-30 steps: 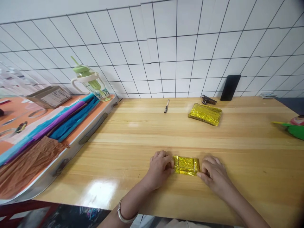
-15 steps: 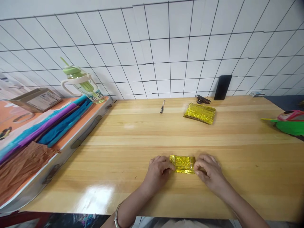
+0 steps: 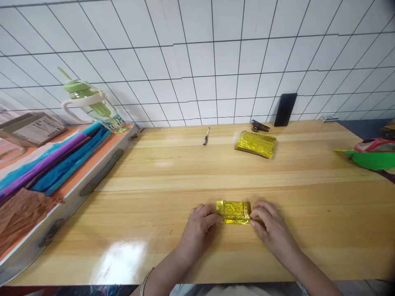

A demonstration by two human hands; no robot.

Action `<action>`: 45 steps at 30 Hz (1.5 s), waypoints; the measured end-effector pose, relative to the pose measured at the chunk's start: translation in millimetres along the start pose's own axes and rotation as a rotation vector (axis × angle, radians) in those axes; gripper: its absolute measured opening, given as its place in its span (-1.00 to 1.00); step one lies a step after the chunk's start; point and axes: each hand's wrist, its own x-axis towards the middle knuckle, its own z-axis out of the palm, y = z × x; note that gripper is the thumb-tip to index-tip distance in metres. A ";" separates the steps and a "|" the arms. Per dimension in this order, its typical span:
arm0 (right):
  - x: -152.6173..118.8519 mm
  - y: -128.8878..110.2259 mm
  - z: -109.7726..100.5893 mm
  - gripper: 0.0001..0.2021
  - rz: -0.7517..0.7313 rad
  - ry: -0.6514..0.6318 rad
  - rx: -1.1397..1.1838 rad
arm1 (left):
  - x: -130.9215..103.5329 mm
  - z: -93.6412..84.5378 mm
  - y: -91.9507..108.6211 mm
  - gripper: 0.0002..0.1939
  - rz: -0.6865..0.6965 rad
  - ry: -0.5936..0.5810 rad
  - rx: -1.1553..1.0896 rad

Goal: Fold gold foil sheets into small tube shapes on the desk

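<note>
A small sheet of shiny gold foil paper (image 3: 233, 210) lies near the front of the wooden table, its side and lower edges folded inward. My left hand (image 3: 202, 228) pinches its lower left corner between thumb and fingers. At the opposite end, my right hand (image 3: 270, 222) grips the lower right corner the same way. Farther back rests a stack of gold foil sheets (image 3: 255, 144), apart from both hands.
Behind the stack lies a dark clip (image 3: 259, 126), with a black phone (image 3: 285, 109) leaning on the tiled wall. A pen (image 3: 206, 136) is left of them. Crepe paper (image 3: 70, 164), a cardboard box (image 3: 33, 128) and a green-lidded bottle (image 3: 92, 105) occupy the left side. Something green and pink (image 3: 373, 154) sits right.
The camera view has shifted slightly, moving the whole scene a little left in the picture. Both hands keep their hold on the foil sheet, with only slight finger movement.
</note>
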 end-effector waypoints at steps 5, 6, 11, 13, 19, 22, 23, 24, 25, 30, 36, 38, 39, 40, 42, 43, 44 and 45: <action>-6.7 -12.3 -1.2 -0.85 -0.071 0.049 -0.189 | -8.5 -5.0 15.5 -0.69 0.106 -0.115 0.135; -9.2 -14.5 -0.4 -0.81 -0.098 0.059 -0.241 | -11.3 -5.1 17.2 -0.68 0.121 -0.129 0.166; -24.6 -20.4 4.9 -0.65 -0.224 0.098 -0.386 | -26.9 -6.0 25.1 -0.57 0.093 -0.120 0.286; -30.3 -20.5 6.7 -0.62 -0.253 0.097 -0.413 | -31.1 -6.9 29.6 -0.54 0.051 -0.117 0.267; -38.2 -25.5 10.3 -0.59 -0.251 0.080 -0.443 | -34.0 -3.4 36.1 -0.37 -0.003 -0.136 0.276; -34.4 -34.5 12.6 -0.61 -0.208 0.007 -0.484 | -33.7 -0.6 38.1 -0.33 -0.012 -0.149 0.283; -32.4 -38.1 13.7 -0.61 -0.179 -0.012 -0.497 | -33.6 0.0 39.0 -0.33 -0.018 -0.149 0.281; -30.5 -41.6 15.0 -0.61 -0.152 -0.027 -0.505 | -33.5 0.4 40.0 -0.34 -0.026 -0.148 0.277; -28.8 -44.8 16.4 -0.58 -0.133 -0.033 -0.510 | -33.4 0.5 40.8 -0.35 -0.034 -0.144 0.271; -27.0 -50.7 19.3 -0.47 -0.106 -0.031 -0.520 | -33.5 -2.2 39.5 -0.37 -0.038 -0.117 0.215; -35.5 -39.4 14.6 -0.59 -0.074 -0.024 -0.460 | -35.0 -14.9 25.7 -0.51 0.018 -0.136 0.190; -39.4 -34.4 14.2 -0.61 -0.081 -0.024 -0.450 | -36.0 -18.4 20.9 -0.56 0.030 -0.140 0.202; -41.4 -32.0 14.3 -0.61 -0.090 -0.025 -0.448 | -36.5 -19.4 18.7 -0.57 0.032 -0.138 0.209; -43.4 -29.7 14.5 -0.61 -0.103 -0.026 -0.450 | -37.1 -19.7 16.8 -0.58 0.035 -0.137 0.215; -46.9 -25.4 14.8 -0.60 -0.133 -0.025 -0.462 | -38.2 -19.1 13.3 -0.59 0.044 -0.131 0.223; -48.3 -23.6 14.8 -0.60 -0.149 -0.024 -0.469 | -38.6 -18.5 11.7 -0.59 0.052 -0.127 0.227; -49.4 -22.0 14.7 -0.59 -0.162 -0.022 -0.478 | -38.8 -18.0 10.3 -0.58 0.060 -0.126 0.228; -50.2 -20.8 14.5 -0.59 -0.170 -0.020 -0.485 | -38.6 -17.9 8.9 -0.58 0.065 -0.122 0.228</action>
